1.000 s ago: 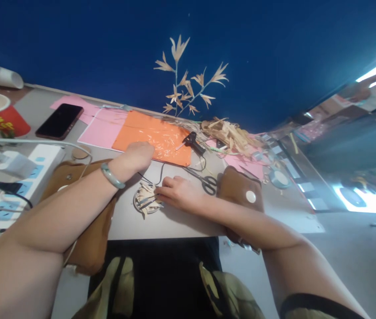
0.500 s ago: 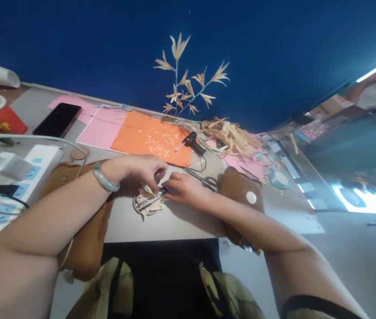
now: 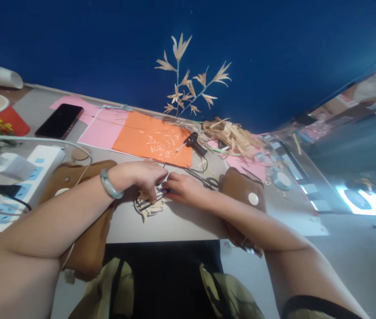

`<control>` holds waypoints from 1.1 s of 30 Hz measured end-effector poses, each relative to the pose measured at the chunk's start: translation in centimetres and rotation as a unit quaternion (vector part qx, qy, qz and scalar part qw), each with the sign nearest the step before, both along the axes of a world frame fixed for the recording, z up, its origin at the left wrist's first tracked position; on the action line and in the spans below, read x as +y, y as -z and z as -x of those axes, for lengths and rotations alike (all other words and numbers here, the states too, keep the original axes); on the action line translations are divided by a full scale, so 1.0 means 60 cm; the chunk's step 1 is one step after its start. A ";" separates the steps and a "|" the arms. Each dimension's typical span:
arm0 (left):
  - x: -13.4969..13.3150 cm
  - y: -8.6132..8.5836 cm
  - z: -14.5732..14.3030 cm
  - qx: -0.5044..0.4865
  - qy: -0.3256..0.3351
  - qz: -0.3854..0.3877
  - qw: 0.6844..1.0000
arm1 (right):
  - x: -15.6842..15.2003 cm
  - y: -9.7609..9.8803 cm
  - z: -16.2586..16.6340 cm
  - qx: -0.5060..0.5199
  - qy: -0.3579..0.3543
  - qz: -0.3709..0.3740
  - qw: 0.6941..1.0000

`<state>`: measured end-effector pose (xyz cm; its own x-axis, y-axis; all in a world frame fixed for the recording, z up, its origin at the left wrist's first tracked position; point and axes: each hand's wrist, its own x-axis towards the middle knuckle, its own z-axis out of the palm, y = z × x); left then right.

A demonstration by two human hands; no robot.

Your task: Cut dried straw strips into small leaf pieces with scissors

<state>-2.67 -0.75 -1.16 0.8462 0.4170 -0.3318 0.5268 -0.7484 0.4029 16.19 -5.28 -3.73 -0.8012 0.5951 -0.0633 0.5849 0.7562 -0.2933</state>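
Blue panel (image 3: 91,48): upright, beyond both hands. Pale table (image 3: 131,230): beneath the left hand (image 3: 146,175) and right hand (image 3: 186,188), which work close together.

Left brown cushion (image 3: 90,248): under the left forearm. Right brown cushion (image 3: 237,186): right of the right hand, partly under that forearm.

Orange sheet (image 3: 131,137): just beyond the left hand; white slivers scattered on it. Flower stem (image 3: 190,88): farther out, in front of the panel, several pale star-shaped blooms. White power strip (image 3: 46,155): well left of the left hand. Dry husk pile (image 3: 230,135): beyond and right of the right hand. Phone (image 3: 60,121): lying flat, far left and beyond.

Black glue gun (image 3: 195,144): beyond the right hand, over the sheet's right end. Scissors (image 3: 204,179): just beyond the right hand.

Small dish (image 3: 135,206): below the left fingertips, left of the right ones; holds pale strips (image 3: 146,210). Left fingers point down into these; cannot tell whether any is pinched. Slim dark tool (image 3: 144,206): across the strips, one end at the right fingertips, which are curled; firmness of hold not determinable.
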 end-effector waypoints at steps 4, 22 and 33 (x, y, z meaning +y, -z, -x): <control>0.001 -0.004 0.003 0.004 -0.008 0.006 1.000 | 0.001 -0.013 -0.003 0.002 -0.010 0.014 1.000; 0.016 0.002 0.022 -0.023 -0.030 0.115 0.993 | 0.021 -0.056 -0.037 0.013 -0.020 0.126 0.992; 0.015 0.000 0.024 -0.031 -0.020 0.177 0.984 | 0.023 -0.071 -0.044 0.040 -0.038 0.161 0.985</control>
<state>-4.08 0.13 -1.14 0.8545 0.3186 -0.4102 0.5193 -0.5345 0.6668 18.83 -3.92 0.54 -0.8523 0.4932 -0.1741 0.4959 0.6563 -0.5686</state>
